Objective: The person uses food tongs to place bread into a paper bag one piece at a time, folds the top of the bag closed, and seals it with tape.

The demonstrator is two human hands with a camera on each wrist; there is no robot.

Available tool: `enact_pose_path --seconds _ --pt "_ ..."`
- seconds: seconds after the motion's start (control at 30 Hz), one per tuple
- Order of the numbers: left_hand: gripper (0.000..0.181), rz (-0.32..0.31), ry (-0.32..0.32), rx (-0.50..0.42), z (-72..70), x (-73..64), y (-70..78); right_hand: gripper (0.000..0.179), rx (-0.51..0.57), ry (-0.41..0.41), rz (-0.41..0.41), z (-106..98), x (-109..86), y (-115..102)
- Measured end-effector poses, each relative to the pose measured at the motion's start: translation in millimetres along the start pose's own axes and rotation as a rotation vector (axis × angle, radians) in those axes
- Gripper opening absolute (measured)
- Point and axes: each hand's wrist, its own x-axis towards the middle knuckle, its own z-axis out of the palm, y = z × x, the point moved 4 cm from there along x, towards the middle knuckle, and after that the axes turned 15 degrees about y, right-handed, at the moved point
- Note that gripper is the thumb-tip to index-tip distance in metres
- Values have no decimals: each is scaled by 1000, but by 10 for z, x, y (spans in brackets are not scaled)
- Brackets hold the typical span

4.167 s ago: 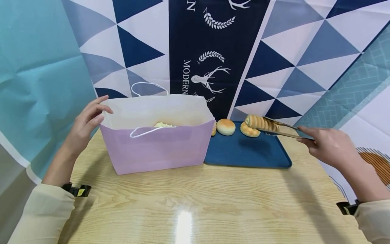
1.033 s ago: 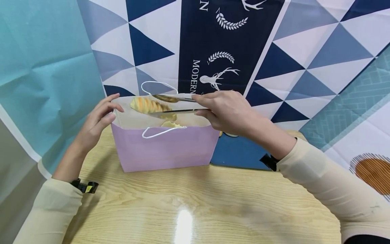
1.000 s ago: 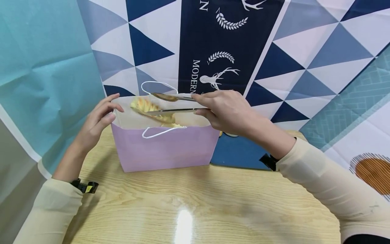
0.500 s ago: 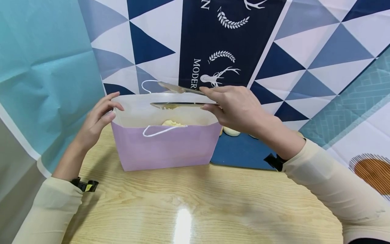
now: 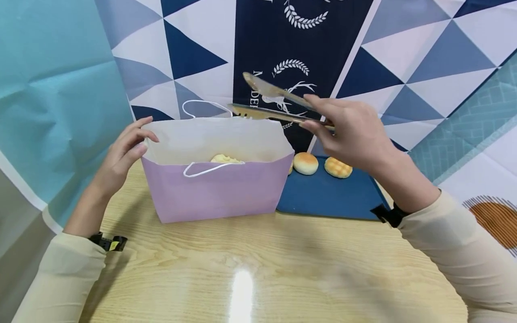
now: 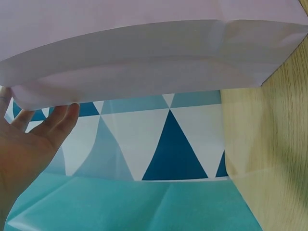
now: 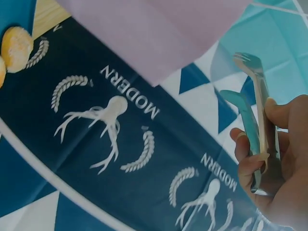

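Note:
My left hand grips the left rim of a lilac paper bag, fingers bent over the edge; the left wrist view shows fingertips at the bag's side. The bag stands upright with its white inside showing and a pale bread visible within. My right hand holds metal tongs above the bag's right end. The tongs' arms are spread, with nothing between them. The striped bread roll is out of sight.
Right of the bag lies a blue tray. On it are a round bun, a grid-marked bun and another partly hidden by the bag. A wooden table lies beneath; patterned cloth hangs behind.
The tongs carried the striped roll from the tray to the bag and released it there. My right hand has since risen and moved right with the tongs. My left hand stays at the rim.

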Motion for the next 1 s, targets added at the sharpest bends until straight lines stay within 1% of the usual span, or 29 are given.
enact_pose_path --seconds 0.13,0.27,0.4,0.57,0.77,0.87,1.0 --pt "31 0 6 1 -11 1 16 47 -43 45 14 -99 -51 123" --pt "31 -1 3 1 -8 0 17 45 -91 53 65 -163 -142 290" --pt "31 -5 3 -5 2 0 11 46 -133 29 145 -184 -257 492" --pt "31 -4 4 5 13 3 14 47 -177 -20 268 -164 -388 728" --pt "32 -7 4 18 14 -6 25 48 -168 -78 422 -48 -549 916" --pt "32 -10 3 12 14 -13 23 49 -172 -102 461 58 -637 992" --pt "32 -10 4 8 17 -15 29 55 -182 -154 502 245 -769 1078"
